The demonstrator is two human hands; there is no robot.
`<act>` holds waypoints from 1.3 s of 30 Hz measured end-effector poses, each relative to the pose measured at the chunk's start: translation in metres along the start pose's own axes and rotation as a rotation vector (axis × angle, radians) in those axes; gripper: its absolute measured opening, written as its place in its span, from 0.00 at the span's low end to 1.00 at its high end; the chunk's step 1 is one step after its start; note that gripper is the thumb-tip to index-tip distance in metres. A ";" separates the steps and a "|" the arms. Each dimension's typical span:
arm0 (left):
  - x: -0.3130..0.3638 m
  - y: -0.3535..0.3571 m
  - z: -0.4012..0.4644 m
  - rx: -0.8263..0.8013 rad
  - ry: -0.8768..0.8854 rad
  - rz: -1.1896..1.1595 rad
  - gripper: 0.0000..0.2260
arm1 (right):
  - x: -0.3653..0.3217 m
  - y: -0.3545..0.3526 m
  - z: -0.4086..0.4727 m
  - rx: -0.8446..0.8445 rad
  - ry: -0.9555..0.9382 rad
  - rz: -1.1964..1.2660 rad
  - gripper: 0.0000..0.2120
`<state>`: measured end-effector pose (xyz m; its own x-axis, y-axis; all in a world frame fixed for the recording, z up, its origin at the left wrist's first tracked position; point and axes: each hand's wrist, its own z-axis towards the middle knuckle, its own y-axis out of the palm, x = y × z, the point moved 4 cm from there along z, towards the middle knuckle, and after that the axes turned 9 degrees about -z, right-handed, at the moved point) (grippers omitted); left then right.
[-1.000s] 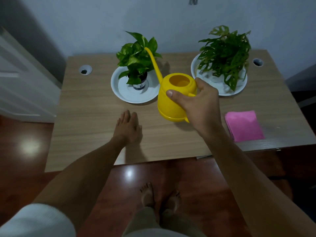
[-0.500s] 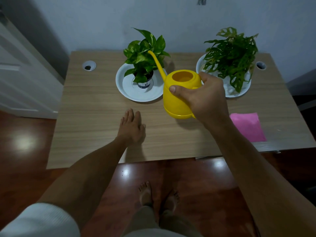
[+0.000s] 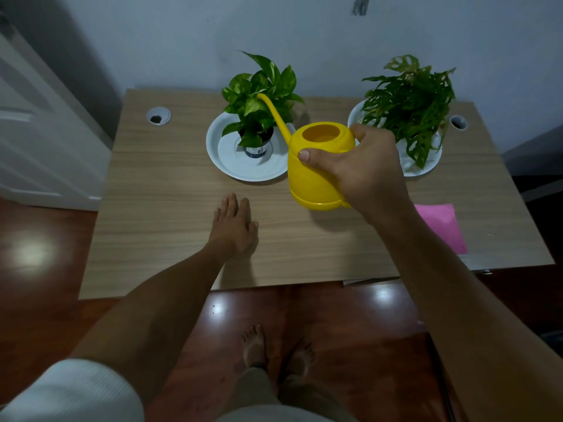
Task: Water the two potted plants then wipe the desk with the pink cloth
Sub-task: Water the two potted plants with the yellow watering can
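Since earlier frame, right hand (image 3: 362,169) carried yellow plastic watering can (image 3: 316,175) further left toward small leafy pothos in dark pot (image 3: 259,95); fingers wrapped round handle, thumb pressed on body; long spout (image 3: 275,117) points up-left, tip among leaves, above white saucer (image 3: 225,159); pour likely needs more tilt; left hand (image 3: 234,226) flat, fingers together, on light wooden desk (image 3: 158,208); split-leaf plant in white dish (image 3: 411,99) behind right hand, unwatered by look; folded pink cloth (image 3: 441,223) near right forearm, untouched.
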<state>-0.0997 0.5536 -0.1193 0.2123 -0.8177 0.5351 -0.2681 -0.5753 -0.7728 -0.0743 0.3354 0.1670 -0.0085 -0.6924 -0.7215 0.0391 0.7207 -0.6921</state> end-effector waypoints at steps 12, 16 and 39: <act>-0.002 0.001 0.000 -0.007 0.002 0.002 0.33 | 0.005 -0.003 -0.002 0.021 0.061 -0.040 0.19; -0.001 0.000 -0.001 -0.012 0.004 0.004 0.33 | 0.001 -0.005 0.001 0.027 0.074 -0.037 0.21; -0.003 -0.003 -0.002 -0.031 0.005 -0.005 0.34 | -0.023 -0.013 0.015 0.058 0.093 -0.017 0.21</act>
<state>-0.1013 0.5574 -0.1176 0.2093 -0.8150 0.5404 -0.2961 -0.5795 -0.7593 -0.0593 0.3411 0.1932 -0.1025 -0.6966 -0.7101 0.0955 0.7037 -0.7041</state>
